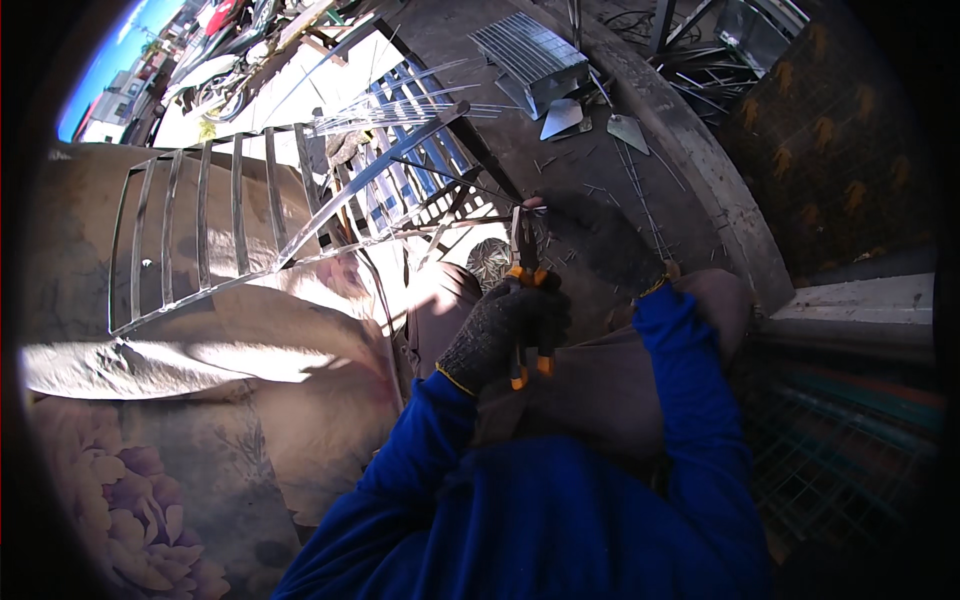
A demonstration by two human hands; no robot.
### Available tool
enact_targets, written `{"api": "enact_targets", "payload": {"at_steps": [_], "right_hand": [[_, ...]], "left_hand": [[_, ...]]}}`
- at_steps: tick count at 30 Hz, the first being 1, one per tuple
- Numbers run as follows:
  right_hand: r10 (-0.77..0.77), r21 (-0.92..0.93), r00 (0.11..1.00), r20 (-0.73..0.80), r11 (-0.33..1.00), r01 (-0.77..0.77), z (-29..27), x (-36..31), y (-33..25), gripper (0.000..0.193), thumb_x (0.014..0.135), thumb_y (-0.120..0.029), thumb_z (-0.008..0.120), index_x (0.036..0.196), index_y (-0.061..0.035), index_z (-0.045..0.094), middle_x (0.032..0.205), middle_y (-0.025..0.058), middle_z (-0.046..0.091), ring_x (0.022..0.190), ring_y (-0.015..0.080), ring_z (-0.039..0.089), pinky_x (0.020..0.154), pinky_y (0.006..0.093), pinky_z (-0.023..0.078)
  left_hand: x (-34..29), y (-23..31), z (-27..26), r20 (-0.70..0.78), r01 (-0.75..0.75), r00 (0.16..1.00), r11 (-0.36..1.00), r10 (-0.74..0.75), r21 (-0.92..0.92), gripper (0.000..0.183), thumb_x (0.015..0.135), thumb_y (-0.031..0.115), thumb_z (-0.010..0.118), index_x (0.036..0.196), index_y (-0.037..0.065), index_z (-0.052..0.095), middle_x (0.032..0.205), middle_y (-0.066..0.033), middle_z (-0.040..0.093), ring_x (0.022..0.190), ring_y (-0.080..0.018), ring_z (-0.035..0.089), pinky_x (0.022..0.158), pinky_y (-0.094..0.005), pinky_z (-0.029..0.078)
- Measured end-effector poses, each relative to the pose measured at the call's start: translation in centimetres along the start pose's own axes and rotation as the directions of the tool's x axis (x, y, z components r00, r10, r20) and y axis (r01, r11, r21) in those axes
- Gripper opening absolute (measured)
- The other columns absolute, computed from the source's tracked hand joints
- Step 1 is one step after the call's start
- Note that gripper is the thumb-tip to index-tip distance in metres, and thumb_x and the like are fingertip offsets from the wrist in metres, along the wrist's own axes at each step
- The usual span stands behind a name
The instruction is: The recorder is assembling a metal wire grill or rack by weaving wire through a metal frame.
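Note:
My left hand (510, 325), in a dark knit glove, is closed around a pair of pliers (520, 240) with orange and black handles. The jaws point away from me, and the handle ends stick out below my fist. Just right of the jaw tips is my right hand (590, 232), gloved too, its fingers pinched together with a bare fingertip showing. A small bright sliver shows at that pinch, too small to name. Left of the jaws stands a ladder-like metal frame (240, 205) with curved bars, and one end of it reaches near the pliers.
Thin metal rods (400, 115) lie across a blue slatted rack (405, 185). A ribbed metal box (530, 55) and a trowel-shaped plate (627, 132) rest on the floor at the back. Below the pliers sits a container of short metal pieces (490, 262). A low concrete ledge (715, 175) curves along the right.

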State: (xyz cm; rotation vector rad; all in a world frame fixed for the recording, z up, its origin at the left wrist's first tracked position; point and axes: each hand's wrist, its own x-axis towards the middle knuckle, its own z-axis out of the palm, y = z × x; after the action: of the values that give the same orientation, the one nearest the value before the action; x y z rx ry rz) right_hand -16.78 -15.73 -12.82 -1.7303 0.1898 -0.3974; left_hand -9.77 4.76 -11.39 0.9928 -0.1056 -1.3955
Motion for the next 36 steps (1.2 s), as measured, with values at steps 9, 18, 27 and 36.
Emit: {"api": "enact_targets", "payload": {"at_steps": [9,18,27,36], "right_hand": [[-0.029,0.013,1.000,-0.009,0.999,0.029,0.1,0.0,0.1,0.027,0.101,-0.020,0.064,0.127,-0.0101,0.065,0.116,0.0086,0.073,0.107,0.0177,0.070,0.089,0.0334,0.055],[-0.087,0.022,0.996,-0.021,0.996,0.087,0.0,0.0,-0.1,0.024,0.102,-0.012,0.061,0.125,-0.0068,0.062,0.112,0.0057,0.070,0.102,0.0131,0.065,0.089,0.0312,0.052],[-0.116,-0.023,0.993,-0.031,0.993,0.115,0.0,-0.2,0.1,0.027,0.100,-0.011,0.063,0.127,-0.0059,0.064,0.116,0.0088,0.071,0.110,0.0164,0.067,0.093,0.0333,0.053],[-0.102,-0.004,0.995,-0.015,0.995,0.101,-0.2,0.1,-1.0,0.028,0.098,-0.013,0.067,0.125,-0.0070,0.065,0.112,0.0093,0.071,0.104,0.0175,0.069,0.089,0.0319,0.054]], "left_hand": [[-0.2,0.5,0.8,0.003,-0.009,1.000,1.000,0.008,0.008,0.035,0.099,0.017,0.061,0.127,-0.003,0.057,0.109,-0.0160,0.071,0.096,-0.0257,0.072,0.084,-0.0394,0.059],[0.2,-0.1,-0.6,0.060,-0.019,0.998,0.998,0.015,0.061,0.036,0.100,0.017,0.059,0.128,-0.006,0.056,0.112,-0.0181,0.071,0.095,-0.0268,0.072,0.085,-0.0401,0.060],[-0.6,0.8,1.6,-0.008,0.006,1.000,0.999,-0.006,-0.034,0.037,0.098,0.017,0.062,0.126,-0.006,0.056,0.114,-0.0191,0.070,0.096,-0.0285,0.072,0.087,-0.0414,0.060],[-0.8,0.3,0.2,-0.141,0.045,0.990,0.990,-0.027,0.130,0.022,0.096,0.016,0.061,0.108,-0.003,0.064,0.093,-0.0155,0.072,0.071,-0.0219,0.068,0.068,-0.0336,0.057]]}}
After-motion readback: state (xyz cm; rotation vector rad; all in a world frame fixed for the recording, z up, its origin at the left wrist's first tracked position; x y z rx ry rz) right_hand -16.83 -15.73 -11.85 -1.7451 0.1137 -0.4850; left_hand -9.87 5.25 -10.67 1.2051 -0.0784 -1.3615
